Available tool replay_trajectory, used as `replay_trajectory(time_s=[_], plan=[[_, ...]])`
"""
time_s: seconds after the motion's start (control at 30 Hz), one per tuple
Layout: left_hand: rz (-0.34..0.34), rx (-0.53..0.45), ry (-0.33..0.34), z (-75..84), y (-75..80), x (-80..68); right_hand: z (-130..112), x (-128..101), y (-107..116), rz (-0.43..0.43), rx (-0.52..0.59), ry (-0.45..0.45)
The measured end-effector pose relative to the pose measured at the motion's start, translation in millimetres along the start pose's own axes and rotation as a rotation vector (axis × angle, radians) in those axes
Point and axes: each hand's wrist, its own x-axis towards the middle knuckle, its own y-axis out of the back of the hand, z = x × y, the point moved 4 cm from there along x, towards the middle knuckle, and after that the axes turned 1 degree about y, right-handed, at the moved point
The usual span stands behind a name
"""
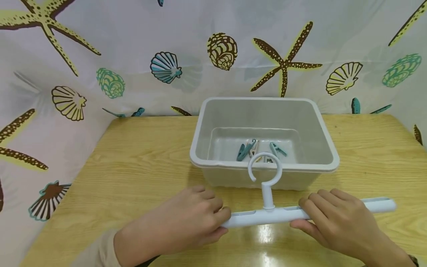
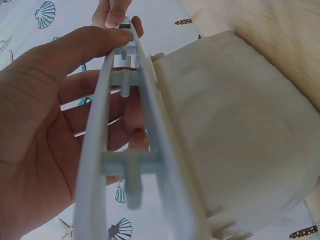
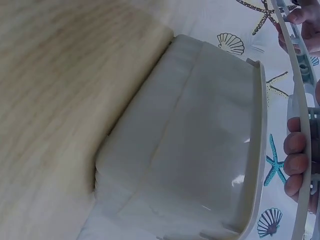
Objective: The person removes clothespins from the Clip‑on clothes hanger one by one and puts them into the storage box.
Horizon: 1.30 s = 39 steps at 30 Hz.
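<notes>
A pale bluish-white plastic clothes hanger [image 1: 271,215] is held level across the front of the table, its round hook pointing up. My left hand [image 1: 197,218] grips the bar's left end. Further right, my right hand [image 1: 340,218] holds the bar with fingers over the top and thumb below, and the right tip sticks out beyond it. From the left wrist, the hanger [image 2: 92,175] shows a hollow, ribbed underside, with the left thumb [image 2: 92,42] on its edge. Right-hand fingertips [image 3: 296,150] curl over the bar in the right wrist view.
A light grey plastic bin [image 1: 227,176] stands behind the hanger, whose hook overlaps its front rim in the head view. Several clothespins [image 1: 246,150] lie inside on its floor. The wooden table [image 1: 143,159] meets a curtain [image 1: 190,26] printed with shells and starfish.
</notes>
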Motion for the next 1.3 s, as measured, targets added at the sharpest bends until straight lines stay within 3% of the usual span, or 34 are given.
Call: replay_trajectory(time_s=[0.3,0.53,0.67,0.83,1.0,1.3], plan=[[-0.019,-0.038,-0.011,5.4,-4.4,-4.4,-10.3,-10.2,-7.3,-0.052,0.021,0.007],[-0.043,-0.058,-0.034,9.7,-16.4,-7.3,-19.8,-21.6,-13.7,-0.105,0.084,-0.029],[-0.078,-0.085,-0.027,11.5,-21.4,-7.7,-22.4,-28.5,-17.0,-0.186,0.112,-0.046],[-0.09,-0.047,-0.013,10.7,-29.8,-7.0,-24.4,-35.8,-23.3,-0.299,0.176,-0.053],[-0.104,-0.008,-0.001,11.8,-42.9,-7.0,-24.4,-39.3,-30.6,-0.294,0.229,-0.024],[-0.225,-0.083,0.003,13.8,-58.8,-3.9,-23.1,-46.6,-41.2,-0.417,0.219,-0.023]])
